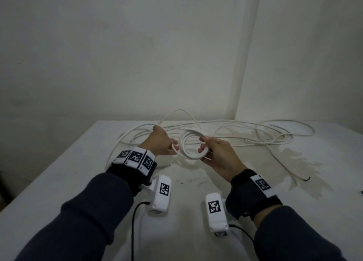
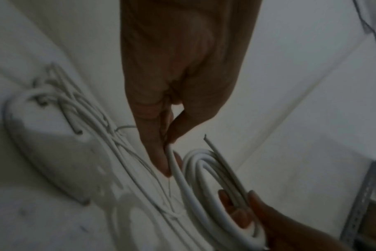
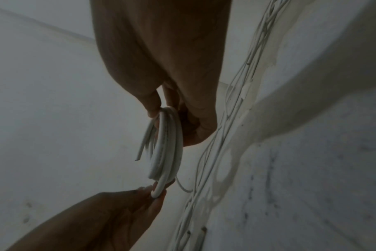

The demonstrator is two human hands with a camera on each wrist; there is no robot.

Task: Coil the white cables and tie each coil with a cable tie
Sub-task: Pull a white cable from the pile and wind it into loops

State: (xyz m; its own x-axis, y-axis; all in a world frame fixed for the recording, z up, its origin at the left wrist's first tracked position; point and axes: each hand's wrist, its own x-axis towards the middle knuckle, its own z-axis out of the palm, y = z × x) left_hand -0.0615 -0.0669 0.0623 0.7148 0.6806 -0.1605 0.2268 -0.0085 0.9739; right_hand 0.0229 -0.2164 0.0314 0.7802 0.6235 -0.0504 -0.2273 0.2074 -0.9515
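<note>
A small coil of white cable [image 1: 189,146] hangs above the white table between my hands. My right hand [image 1: 213,150] grips the coil's right side, thumb on top and fingers curled through it. The coil [image 3: 166,144] shows edge-on in the right wrist view, a loose cut end [image 3: 137,157] sticking out. My left hand [image 1: 162,143] pinches the strand [image 2: 175,163] that runs into the coil's left side. In the left wrist view the coil [image 2: 206,178] lies just right of that pinch, a cut end [image 2: 206,137] pointing up. I see no cable tie.
Several loose white cables [image 1: 255,135] sprawl over the back of the table [image 1: 294,192], from the left edge to the far right. One cable end [image 1: 306,179] lies at the right. Walls close off the back and right. A metal rack [image 2: 363,208] shows in the left wrist view.
</note>
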